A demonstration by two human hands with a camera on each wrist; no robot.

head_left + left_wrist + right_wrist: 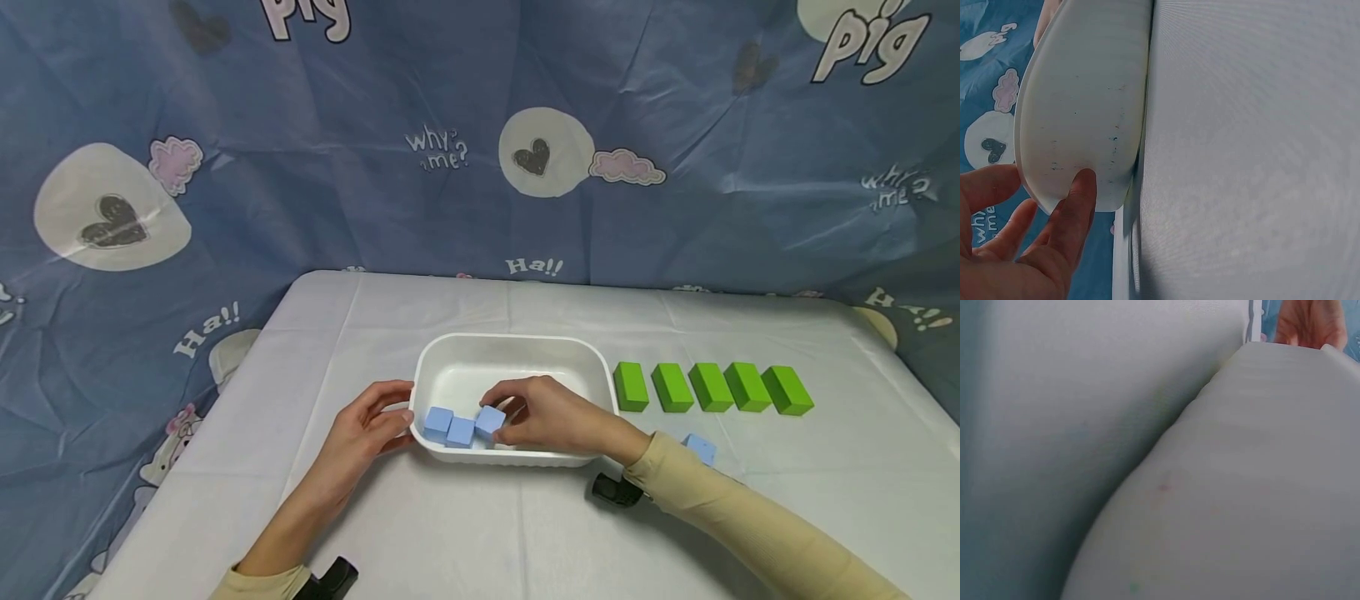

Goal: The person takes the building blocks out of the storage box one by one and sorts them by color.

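Observation:
A white plastic tray stands on the table. In its front left corner lie two blue cubes, side by side. My right hand reaches over the tray's front rim and pinches a third blue cube beside them, between thumb and fingers. My left hand touches the tray's left end; in the left wrist view its fairly straight fingers rest against the outer wall. The right wrist view mostly shows the tray's outer side; the right hand is hidden there.
Several green blocks stand in a row to the right of the tray. Another blue block lies in front of them, partly hidden by the right sleeve. A blue printed cloth hangs behind the white-covered table.

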